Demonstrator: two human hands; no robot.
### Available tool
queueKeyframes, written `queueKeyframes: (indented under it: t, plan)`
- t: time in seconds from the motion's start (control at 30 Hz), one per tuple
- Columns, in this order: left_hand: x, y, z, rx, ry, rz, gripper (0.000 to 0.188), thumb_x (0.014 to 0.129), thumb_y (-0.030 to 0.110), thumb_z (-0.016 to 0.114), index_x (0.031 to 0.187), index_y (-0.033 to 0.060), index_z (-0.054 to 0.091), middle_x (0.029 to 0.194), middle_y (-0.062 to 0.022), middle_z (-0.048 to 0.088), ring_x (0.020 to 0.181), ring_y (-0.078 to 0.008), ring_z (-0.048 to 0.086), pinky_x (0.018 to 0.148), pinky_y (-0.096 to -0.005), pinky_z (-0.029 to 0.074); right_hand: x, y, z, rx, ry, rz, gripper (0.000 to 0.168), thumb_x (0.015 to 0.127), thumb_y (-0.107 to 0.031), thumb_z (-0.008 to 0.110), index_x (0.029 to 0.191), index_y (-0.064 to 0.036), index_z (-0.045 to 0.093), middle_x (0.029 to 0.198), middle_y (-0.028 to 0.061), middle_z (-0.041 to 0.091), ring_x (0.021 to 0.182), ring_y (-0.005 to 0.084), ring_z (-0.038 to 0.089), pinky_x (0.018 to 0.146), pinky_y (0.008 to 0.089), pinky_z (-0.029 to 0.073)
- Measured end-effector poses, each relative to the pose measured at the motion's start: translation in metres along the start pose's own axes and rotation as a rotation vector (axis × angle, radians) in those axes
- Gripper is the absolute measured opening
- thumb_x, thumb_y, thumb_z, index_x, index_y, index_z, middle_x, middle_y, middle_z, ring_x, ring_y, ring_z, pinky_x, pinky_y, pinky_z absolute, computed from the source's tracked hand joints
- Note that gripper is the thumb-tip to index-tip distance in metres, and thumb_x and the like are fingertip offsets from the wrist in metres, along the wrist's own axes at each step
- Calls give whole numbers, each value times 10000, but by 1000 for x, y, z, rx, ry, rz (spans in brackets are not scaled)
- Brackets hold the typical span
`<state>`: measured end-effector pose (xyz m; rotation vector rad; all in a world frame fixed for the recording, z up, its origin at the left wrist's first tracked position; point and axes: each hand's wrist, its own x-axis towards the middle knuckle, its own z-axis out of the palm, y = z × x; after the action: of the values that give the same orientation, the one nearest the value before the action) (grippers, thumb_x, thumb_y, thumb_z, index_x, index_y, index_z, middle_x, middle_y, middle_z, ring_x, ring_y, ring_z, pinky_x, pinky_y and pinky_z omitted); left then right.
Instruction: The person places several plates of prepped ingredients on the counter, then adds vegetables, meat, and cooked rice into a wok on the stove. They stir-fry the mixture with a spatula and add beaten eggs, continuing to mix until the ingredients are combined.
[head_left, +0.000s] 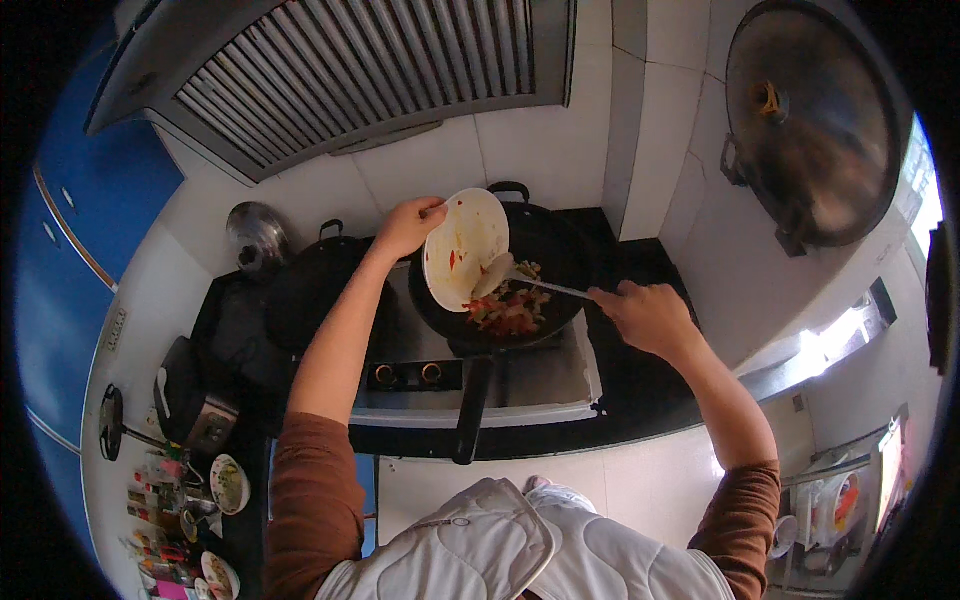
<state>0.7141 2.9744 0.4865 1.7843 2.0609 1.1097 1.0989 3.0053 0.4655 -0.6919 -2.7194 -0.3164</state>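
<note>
My left hand (409, 227) grips the rim of a white bowl (474, 232), which is tipped steeply over a black wok (559, 244). A few red bits and an oily film cling to the bowl's inside. In my right hand (646, 315) is the handle of a metal ladle (495, 276), its head against the bowl's lower edge. Beneath them, chopped red and pale food (510, 311) lies in the wok. The wok has a loop handle at the back and a long black handle (474, 409) pointing towards me. The bowl hides part of the wok.
Left of the wok, a second dark pan (311, 289) sits on the gas stove (517, 394), with a metal lid (259, 236) behind. A rice cooker (199, 409), bowls (229, 484) and several seasoning containers (161, 502) line the left counter. A range hood (360, 67) hangs above.
</note>
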Motion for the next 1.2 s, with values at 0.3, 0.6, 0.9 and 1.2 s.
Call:
queueKeyframes:
  t: [0.3, 0.6, 0.9, 1.2]
  plan:
    - [-2, 8, 4, 113, -27, 6, 359, 834, 303, 531, 1048, 22, 593, 901, -149, 642, 816, -234, 621, 729, -324, 469, 9, 8, -48, 73, 117, 40, 327, 771, -119, 541, 1090, -169, 585, 712, 113, 586, 611, 272, 594, 523, 362, 474]
    - [-7, 1, -1, 40, 36, 24, 354, 836, 277, 531, 1074, 20, 575, 899, -153, 638, 824, -220, 617, 728, -317, 470, 21, 7, -51, 176, -159, 68, 251, 815, -168, 505, 1036, -201, 619, 750, 123, 630, 697, 306, 613, 605, 410, 487]
    - [-21, 14, -16, 158, 63, -14, 355, 828, 285, 538, 1075, 34, 582, 906, -148, 639, 821, -219, 619, 729, -321, 471, 14, 20, -67, 164, -258, 77, 267, 809, -176, 513, 1042, -239, 626, 815, 119, 641, 758, 302, 617, 660, 410, 493]
    - [-20, 16, -8, 114, 17, -20, 371, 816, 285, 545, 1091, 37, 578, 900, -153, 638, 816, -231, 617, 743, -321, 469, 35, 2, -58, 161, -240, 33, 288, 783, -159, 524, 1037, -246, 630, 815, 92, 648, 760, 277, 621, 664, 412, 497]
